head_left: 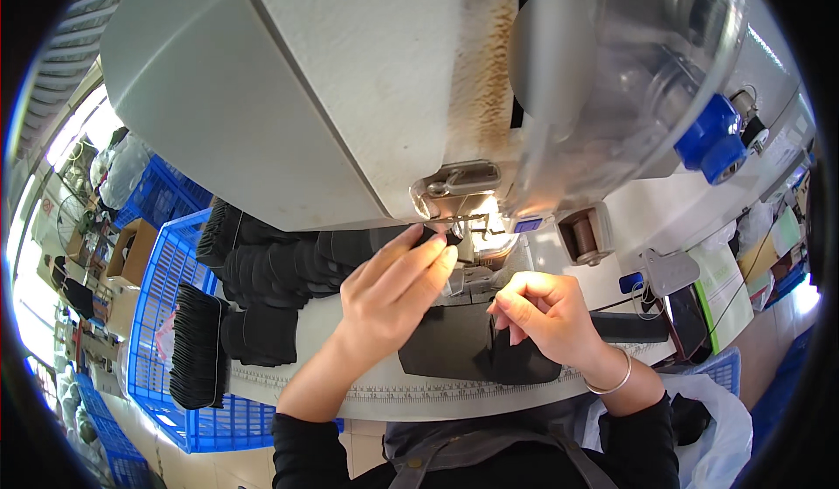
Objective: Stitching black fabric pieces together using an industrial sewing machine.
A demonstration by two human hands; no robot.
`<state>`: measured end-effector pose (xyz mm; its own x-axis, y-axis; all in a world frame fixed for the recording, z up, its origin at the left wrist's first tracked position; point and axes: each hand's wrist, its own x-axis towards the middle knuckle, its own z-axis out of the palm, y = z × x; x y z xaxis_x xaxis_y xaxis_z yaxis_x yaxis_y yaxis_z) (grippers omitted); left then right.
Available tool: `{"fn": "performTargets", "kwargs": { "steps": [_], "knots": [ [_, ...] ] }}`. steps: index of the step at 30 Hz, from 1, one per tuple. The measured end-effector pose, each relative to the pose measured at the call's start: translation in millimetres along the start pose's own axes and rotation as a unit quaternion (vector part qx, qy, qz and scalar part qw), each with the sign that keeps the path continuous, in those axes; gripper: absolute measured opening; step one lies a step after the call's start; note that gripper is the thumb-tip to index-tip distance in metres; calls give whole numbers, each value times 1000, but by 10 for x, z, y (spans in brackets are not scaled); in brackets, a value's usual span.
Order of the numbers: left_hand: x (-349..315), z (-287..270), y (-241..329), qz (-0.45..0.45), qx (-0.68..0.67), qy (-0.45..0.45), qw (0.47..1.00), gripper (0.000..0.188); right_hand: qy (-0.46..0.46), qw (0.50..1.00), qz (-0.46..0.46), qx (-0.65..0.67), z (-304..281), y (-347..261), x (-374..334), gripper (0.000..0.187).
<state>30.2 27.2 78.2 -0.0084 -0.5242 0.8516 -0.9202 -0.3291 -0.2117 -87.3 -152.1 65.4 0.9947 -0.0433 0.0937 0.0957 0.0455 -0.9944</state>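
Note:
A large white sewing machine stands over the table, its lamp lighting the needle area. My left hand reaches in beside the needle, fingertips together on the edge of a small black fabric piece; the fingers cover most of it. My right hand is closed in a pinch just right of the needle area, and what lies between its fingertips is hidden. Below the hands, black fabric panels lie flat at the table's front. Stacks of black fabric pieces are piled left of my left hand.
A blue plastic basket stands against the table's left side. Along the curved front edge runs a measuring tape. Right of the needle are a thread bobbin and a dark phone-like object. A white plastic bag hangs lower right.

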Motion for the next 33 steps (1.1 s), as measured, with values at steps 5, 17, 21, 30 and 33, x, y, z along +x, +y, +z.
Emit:
{"fn": "performTargets", "kwargs": {
  "steps": [5,17,21,30,33],
  "knots": [
    [28,93,-142,-38,-77,12,996,19,-4,1000,3,-10,-18,21,-53,18],
    [-13,168,-201,-55,-79,49,994,22,-4,1000,-13,19,-53,115,-106,18],
    [-19,188,-219,-54,-73,59,994,22,-2,1000,-19,16,-63,124,-100,19],
    [-8,224,-171,-31,-66,66,995,21,38,987,-107,-117,-205,97,-259,14],
    [-45,196,-158,-45,-56,59,996,21,61,912,-216,-343,-183,25,-264,22]
  ]
}}
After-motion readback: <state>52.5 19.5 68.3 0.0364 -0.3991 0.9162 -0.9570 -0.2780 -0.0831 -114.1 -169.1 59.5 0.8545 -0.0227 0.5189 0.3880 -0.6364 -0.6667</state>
